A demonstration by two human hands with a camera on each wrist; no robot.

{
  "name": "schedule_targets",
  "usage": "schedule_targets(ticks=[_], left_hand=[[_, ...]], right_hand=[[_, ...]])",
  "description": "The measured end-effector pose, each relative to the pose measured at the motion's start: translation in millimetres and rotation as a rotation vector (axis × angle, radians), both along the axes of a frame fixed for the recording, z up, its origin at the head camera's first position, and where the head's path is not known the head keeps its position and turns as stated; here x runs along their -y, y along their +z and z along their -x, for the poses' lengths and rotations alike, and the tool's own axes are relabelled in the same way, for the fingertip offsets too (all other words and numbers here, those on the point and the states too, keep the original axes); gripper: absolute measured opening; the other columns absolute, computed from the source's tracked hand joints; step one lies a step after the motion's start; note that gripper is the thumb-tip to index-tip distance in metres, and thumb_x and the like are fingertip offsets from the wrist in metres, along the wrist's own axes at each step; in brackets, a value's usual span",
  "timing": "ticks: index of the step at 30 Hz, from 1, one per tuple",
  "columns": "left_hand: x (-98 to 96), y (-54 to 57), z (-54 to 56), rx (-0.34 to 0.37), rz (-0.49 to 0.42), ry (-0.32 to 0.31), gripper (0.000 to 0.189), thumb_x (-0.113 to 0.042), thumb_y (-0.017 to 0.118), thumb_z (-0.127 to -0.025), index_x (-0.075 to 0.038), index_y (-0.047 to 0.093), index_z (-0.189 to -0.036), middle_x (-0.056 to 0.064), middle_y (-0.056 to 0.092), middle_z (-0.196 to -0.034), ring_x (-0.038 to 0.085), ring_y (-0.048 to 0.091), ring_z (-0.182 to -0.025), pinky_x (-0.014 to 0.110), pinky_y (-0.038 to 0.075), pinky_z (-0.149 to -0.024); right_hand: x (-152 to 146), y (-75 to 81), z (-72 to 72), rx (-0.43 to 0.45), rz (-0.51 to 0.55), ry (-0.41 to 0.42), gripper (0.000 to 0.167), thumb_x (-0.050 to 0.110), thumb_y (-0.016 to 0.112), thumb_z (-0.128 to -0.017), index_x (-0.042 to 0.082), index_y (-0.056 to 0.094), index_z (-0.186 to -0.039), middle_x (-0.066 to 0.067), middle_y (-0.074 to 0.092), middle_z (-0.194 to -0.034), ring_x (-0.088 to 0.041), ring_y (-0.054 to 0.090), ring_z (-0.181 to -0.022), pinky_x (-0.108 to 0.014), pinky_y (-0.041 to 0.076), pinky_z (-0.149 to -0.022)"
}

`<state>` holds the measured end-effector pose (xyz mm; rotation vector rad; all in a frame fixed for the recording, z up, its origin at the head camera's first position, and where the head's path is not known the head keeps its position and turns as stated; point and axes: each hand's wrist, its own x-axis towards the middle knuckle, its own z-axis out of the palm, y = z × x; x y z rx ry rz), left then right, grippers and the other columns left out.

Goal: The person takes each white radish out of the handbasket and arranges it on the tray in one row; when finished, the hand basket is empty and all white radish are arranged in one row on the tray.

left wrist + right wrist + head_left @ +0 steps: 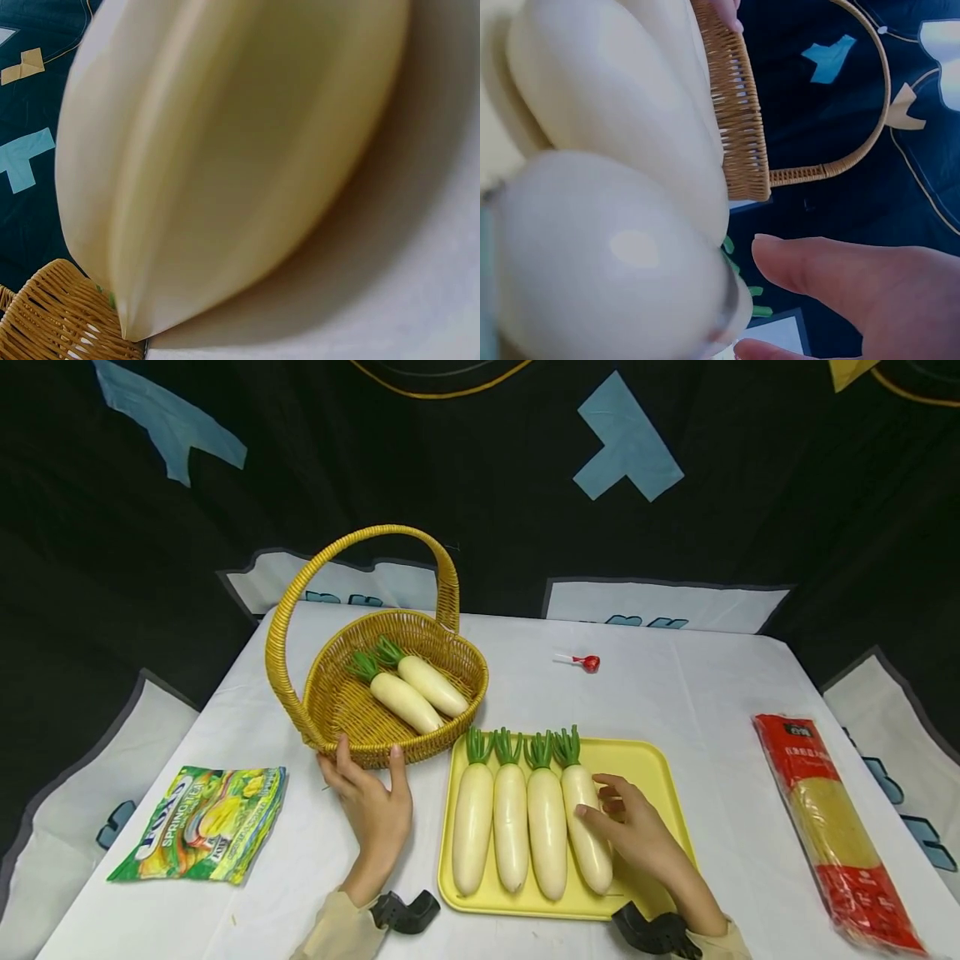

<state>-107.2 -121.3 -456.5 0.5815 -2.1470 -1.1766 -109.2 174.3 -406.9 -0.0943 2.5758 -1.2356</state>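
Note:
Several white radishes with green tops, among them the rightmost radish [587, 827], lie side by side on a yellow tray [645, 760]. My right hand [637, 831] is over that radish, thumb above it and fingers at its right side. In the right wrist view the thumb [817, 274] extends beyond the radishes [615, 247], with a gap visible. My left hand [375, 810] touches the near rim of a wicker basket [472, 668], its fingers and thumb spread. Two white radishes [408, 702] lie inside the basket. Large blurred pale shapes [225, 150] fill most of the left wrist view.
A green snack bag [206, 822] lies at the left of the white-covered table [720, 693]. Behind the tray is a red lollipop [588, 663]. At the right lies a long red-and-yellow packet [840, 827]. The basket's tall handle [281, 635] arches upward.

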Motion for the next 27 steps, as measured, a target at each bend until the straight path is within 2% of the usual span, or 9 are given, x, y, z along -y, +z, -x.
schedule_targets(ticks=[4, 8, 16, 24, 27], left_hand=[[-0.2, 0.2, 0.0, -0.001, 0.003, -0.002, 0.069, -0.04, 0.051, -0.09, -0.016, 0.011, -0.141, 0.031, -0.007, -0.145, 0.05, 0.011, -0.132, 0.063, 0.017, -0.102], [-0.6, 0.5, 0.2, -0.003, 0.005, -0.005, 0.07, -0.04, 0.051, -0.09, -0.017, 0.011, -0.142, 0.031, -0.008, -0.145, 0.05, 0.01, -0.132, 0.063, 0.017, -0.102], [-1.0, 1.2, 0.5, 0.001, 0.005, 0.002, 0.07, -0.04, 0.052, -0.089, -0.017, 0.012, -0.142, 0.031, -0.006, -0.145, 0.05, 0.011, -0.133, 0.063, 0.018, -0.101], [0.5, -0.4, -0.5, 0.009, 0.002, 0.022, 0.07, -0.042, 0.052, -0.089, -0.016, 0.015, -0.141, 0.029, -0.004, -0.146, 0.05, 0.016, -0.131, 0.061, 0.021, -0.101], [0.5, -0.7, -0.4, 0.007, 0.006, 0.022, 0.07, -0.042, 0.052, -0.089, -0.015, 0.015, -0.141, 0.03, -0.004, -0.146, 0.051, 0.016, -0.131, 0.062, 0.021, -0.101]], right_hand=[[1, 7.5, 10.1, -0.013, -0.001, 0.021, 0.063, 0.04, 0.059, -0.085, 0.008, 0.037, -0.135, -0.021, 0.046, -0.129, -0.037, 0.05, -0.113, -0.047, 0.044, -0.089], [4, 17.7, 24.9, -0.035, 0.021, 0.071, 0.065, 0.039, 0.06, -0.085, 0.011, 0.033, -0.137, -0.021, 0.045, -0.13, -0.035, 0.049, -0.112, -0.044, 0.045, -0.085], [19, 38.9, 65.1, -0.115, 0.125, 0.275, 0.064, 0.024, 0.062, -0.085, 0.019, 0.029, -0.14, -0.014, 0.048, -0.128, -0.028, 0.051, -0.109, -0.044, 0.043, -0.09], [68, 64.4, 100.1, -0.127, 0.157, 0.397, 0.067, 0.023, 0.065, -0.082, 0.024, 0.031, -0.139, -0.007, 0.051, -0.124, -0.023, 0.051, -0.111, -0.039, 0.045, -0.091], [93, 70.4, 113.5, -0.129, 0.167, 0.465, 0.068, 0.018, 0.065, -0.081, 0.022, 0.03, -0.139, -0.007, 0.051, -0.122, -0.022, 0.053, -0.109, -0.036, 0.047, -0.09]])
